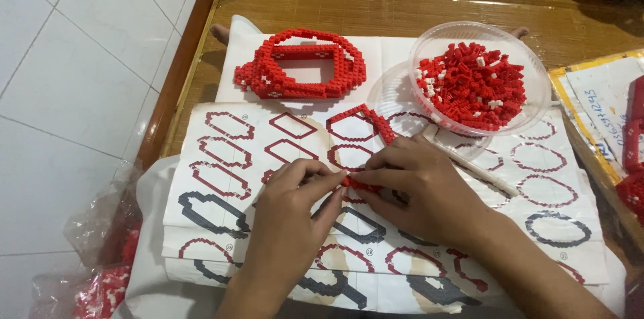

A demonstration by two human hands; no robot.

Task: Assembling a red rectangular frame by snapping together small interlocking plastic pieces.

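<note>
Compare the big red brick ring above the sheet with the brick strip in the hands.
The ring is a closed, several-layer loop lying untouched above the instruction sheet; the strip is a thin open chain, one layer as far as shows. The strip is pinched by left hand and right hand. Both are mainly small red bricks.

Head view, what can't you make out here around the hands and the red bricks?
- Red brick strip: mostly hidden by the left hand and right hand; shape unclear.
- Instruction sheet: its middle is covered by both hands.
- Red pieces at right: cut off by the frame edge.
- Bricks in the clear bowl: too small to count.
</note>
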